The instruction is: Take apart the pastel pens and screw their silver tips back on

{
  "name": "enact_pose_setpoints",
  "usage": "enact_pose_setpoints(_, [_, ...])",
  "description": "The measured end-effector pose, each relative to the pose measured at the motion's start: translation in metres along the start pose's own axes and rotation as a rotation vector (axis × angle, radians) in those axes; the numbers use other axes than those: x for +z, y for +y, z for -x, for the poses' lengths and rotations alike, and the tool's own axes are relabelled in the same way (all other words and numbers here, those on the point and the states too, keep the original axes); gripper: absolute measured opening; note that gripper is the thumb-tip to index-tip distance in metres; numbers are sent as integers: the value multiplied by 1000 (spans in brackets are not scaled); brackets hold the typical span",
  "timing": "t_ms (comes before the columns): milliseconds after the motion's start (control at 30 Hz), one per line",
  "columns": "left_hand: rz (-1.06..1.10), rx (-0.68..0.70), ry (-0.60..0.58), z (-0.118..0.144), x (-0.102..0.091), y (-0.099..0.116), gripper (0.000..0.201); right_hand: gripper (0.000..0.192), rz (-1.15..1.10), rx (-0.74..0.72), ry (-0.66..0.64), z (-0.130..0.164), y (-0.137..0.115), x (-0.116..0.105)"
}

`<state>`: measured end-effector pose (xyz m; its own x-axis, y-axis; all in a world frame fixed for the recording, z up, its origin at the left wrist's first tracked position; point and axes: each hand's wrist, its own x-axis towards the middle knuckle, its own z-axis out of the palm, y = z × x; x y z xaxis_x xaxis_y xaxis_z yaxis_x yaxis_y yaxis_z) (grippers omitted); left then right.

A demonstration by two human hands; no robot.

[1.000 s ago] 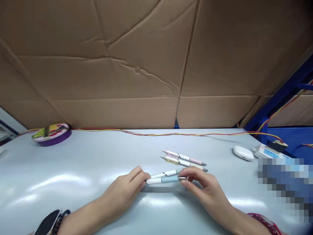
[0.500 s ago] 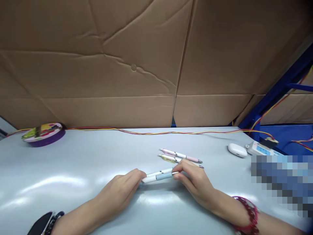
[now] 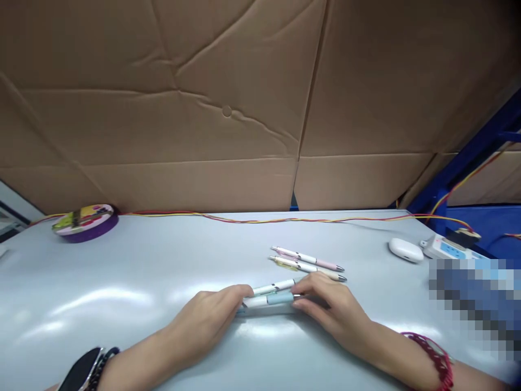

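Observation:
A white pen with a light blue grip spans the gap between my two hands, just over the table. My left hand pinches its left end with thumb and fingers. At the other end, the fingertips of my right hand close on the metal tip. Right behind it lies a white pen with a green clip, its ends partly covered by my fingers. Farther back, a yellow-clipped pen and a pink pen lie side by side on the table.
A round purple container stands at the back left. Red and yellow wires run along the rear edge below the cardboard. On the right are a white case, a power strip and a blue frame.
Both hands have lowered slightly with the blue-grip pen. More of the green-clipped pen shows behind it. The whole view has shifted a little, moving the scene rightward.

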<state>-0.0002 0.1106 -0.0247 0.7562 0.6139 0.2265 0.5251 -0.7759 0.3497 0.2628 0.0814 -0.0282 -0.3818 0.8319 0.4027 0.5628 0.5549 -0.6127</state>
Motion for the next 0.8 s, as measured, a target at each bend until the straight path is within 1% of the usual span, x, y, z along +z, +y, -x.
enact_pose_setpoints(133, [2,15,-11,0,-1,0,26,36,68,3,-64,-2,0,0])
enact_pose_setpoints(167, [0,12,-11,-1,-1,0,26,36,73,7,-73,-2,0,0])
enact_pose_setpoints(233, [-6,-1,0,-1,0,0,26,24,60,40,-63,-1,-1,-1])
enact_pose_setpoints(300, [0,-11,9,0,0,0,26,20,42,74,-47,-1,-2,-1])
enact_pose_setpoints(367, [5,-10,10,0,1,-1,25,14,46,77,-55,-1,-3,-1])
enact_pose_setpoints(400, [9,-6,8,0,1,-1,25,18,55,68,-67,-1,-2,-1])
enact_pose_setpoints(500, [22,-13,-20,-1,0,-2,25,38,89,16,-97,-2,-2,-1])
enact_pose_setpoints(533, [31,-19,-32,-1,0,-2,26,40,95,6,-97,-3,-2,-1])
enact_pose_setpoints(567, [41,-26,-41,-1,0,-2,26,37,97,4,-93,-3,-1,-1])
enact_pose_setpoints(633, [55,-35,-45,-2,0,-2,27,25,87,19,-71,-2,-2,-1])
enact_pose_setpoints(700, [54,-21,-34,-2,0,-2,26,20,75,37,-55,0,-2,-1])
enact_pose_setpoints(733, [49,-11,-27,-2,0,-2,26,20,71,37,-56,0,-2,-1])
enact_pose_setpoints(800, [41,9,-24,-2,1,-3,24,32,67,14,-75,0,-2,-1])
